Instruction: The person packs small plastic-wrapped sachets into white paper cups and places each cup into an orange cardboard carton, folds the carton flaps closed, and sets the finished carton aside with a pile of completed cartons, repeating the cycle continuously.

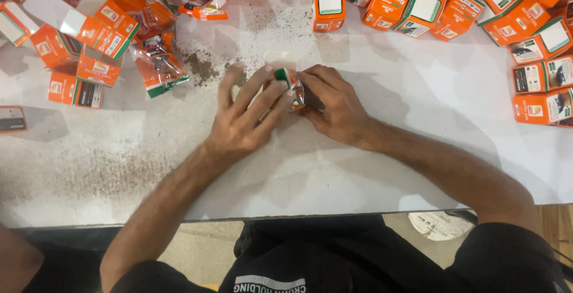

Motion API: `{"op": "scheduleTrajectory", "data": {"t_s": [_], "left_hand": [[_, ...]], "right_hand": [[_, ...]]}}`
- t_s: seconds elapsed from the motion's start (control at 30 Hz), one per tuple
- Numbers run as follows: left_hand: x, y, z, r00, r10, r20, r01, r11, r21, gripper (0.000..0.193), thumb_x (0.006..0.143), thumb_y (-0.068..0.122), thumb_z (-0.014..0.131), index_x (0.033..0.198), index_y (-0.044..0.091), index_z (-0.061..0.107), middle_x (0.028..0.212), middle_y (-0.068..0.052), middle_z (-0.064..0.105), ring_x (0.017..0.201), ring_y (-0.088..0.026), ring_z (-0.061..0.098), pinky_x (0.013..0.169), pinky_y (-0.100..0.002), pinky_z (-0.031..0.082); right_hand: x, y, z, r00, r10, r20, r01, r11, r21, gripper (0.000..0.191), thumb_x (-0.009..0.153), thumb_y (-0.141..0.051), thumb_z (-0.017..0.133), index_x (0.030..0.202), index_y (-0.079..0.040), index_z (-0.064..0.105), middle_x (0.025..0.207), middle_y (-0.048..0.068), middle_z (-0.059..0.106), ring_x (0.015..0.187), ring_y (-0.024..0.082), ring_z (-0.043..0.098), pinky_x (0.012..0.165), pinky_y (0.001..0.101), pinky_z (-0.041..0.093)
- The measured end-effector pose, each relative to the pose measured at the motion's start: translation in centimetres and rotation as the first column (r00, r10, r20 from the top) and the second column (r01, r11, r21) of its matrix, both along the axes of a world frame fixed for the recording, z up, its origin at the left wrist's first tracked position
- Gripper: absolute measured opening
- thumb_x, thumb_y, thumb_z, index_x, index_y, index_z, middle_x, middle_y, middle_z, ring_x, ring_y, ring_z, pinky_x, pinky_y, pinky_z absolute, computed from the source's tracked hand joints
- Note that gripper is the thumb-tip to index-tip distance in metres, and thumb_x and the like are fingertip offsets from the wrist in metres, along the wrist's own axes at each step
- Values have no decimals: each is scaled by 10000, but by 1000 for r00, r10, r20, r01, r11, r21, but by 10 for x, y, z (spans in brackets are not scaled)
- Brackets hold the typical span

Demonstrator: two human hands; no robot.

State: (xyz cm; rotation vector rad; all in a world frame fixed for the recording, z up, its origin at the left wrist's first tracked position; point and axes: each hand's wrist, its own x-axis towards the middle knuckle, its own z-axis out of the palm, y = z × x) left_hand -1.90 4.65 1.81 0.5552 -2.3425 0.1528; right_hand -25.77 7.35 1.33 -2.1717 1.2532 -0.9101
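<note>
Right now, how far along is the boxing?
Done: closed orange boxes piled at upper right. In hand: left hand and right hand press one small box between them on the white table. Left: open boxes and clear packets at upper left.

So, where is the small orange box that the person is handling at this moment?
In the head view, the small orange box sits mid-table, pinched between the left hand and right hand, just below the dark dust patch.

small box (290, 85): orange, with green and white stripes
boxes far right (537, 48): orange, white panels, green edges
packets far left (158, 69): clear-ish, orange and green
table (388, 161): white, dark gritty specks
</note>
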Motion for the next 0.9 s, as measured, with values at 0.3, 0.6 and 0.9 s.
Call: {"op": "scheduleTrajectory", "data": {"t_s": [0.3, 0.6, 0.9], "left_hand": [[-29, 8, 11, 944, 259, -205, -141, 877, 460, 193, 887, 12, 739, 1070, 62, 704, 1082, -112, 670, 1175, -355, 545, 1036, -530, 438], [-35, -12, -22, 826, 435, -359, 313, 175, 933, 191, 950, 26, 652, 1124, -45, 615, 944, -46, 689, 816, -83, 684, 680, -259, 566], [-8, -28, -3, 774, 418, -475, 618, -338, 710, 413, 814, 99, 495, 1196, -2, 617, 1005, -44, 700, 818, -120, 678, 751, -289, 624]], "right_hand": [[5, 4, 2, 1000, -11, -22, 10, 1000, -25, 643, 789, -44, 863, 1359, 11, 571, 1248, 169, 604, 1149, 382, 601, 964, 463, 525], [5, 7, -1, 997, -22, 76, 26, 998, -52, 612, 847, -84, 871, 1365, -34, 549, 1328, 140, 652, 1242, 371, 627, 1048, 435, 533], [14, 8, 0, 924, -60, -379, -54, 958, -283, 697, 772, 13, 698, 1446, 25, 523, 1371, 273, 537, 1251, 447, 590, 1087, 518, 503]]}}
